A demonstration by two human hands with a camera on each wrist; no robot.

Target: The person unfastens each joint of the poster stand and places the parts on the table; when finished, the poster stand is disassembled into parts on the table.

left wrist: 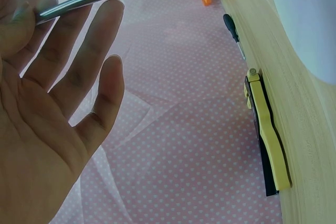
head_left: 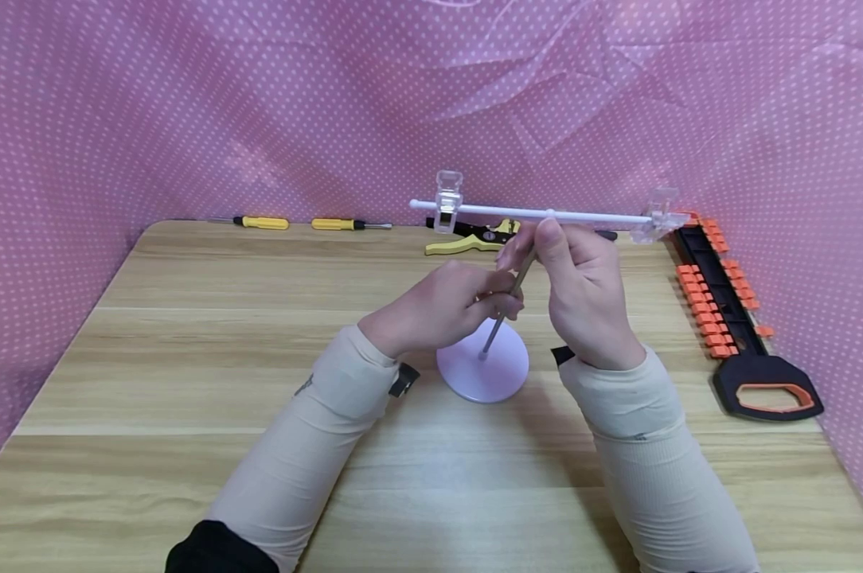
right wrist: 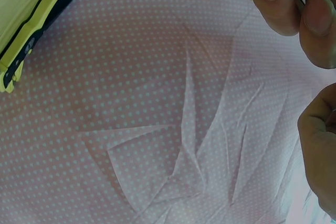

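Person's forearms and hands, head view. Both forearms are covered by close-fitting, finely ribbed beige sleeves ending at the wrists. The left sleeve (head_left: pixel 310 446) shows a small dark mark on its upper surface and emerges from a black garment edge (head_left: pixel 216 553) near the elbow. The right sleeve (head_left: pixel 654 461) carries a faint small dark mark near mid-forearm. A black strap tab projects at each wrist: left tab (head_left: pixel 403 378), right tab (head_left: pixel 563 355). The left hand (head_left: pixel 442 306) and right hand (head_left: pixel 589 290) are bare, without gloves; fingernails are short and unpainted.
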